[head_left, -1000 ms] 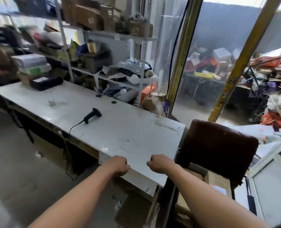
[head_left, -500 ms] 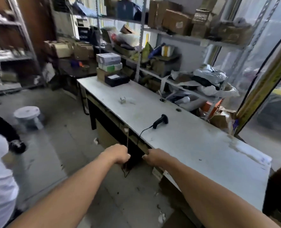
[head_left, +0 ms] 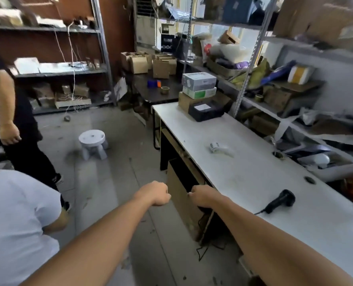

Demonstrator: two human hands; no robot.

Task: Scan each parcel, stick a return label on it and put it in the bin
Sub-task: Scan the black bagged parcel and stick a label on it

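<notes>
The long white table runs along the right in front of the metal shelving crammed with cardboard boxes, with two other people on the left, one in a white shirt and one in black. At the table's far end sits a stack of parcels with a black box just beside it. The black scanner lies near the close end and a small label roll mid-table, while left hand and right hand float out front, fingers curled into fists, holding nothing.
</notes>
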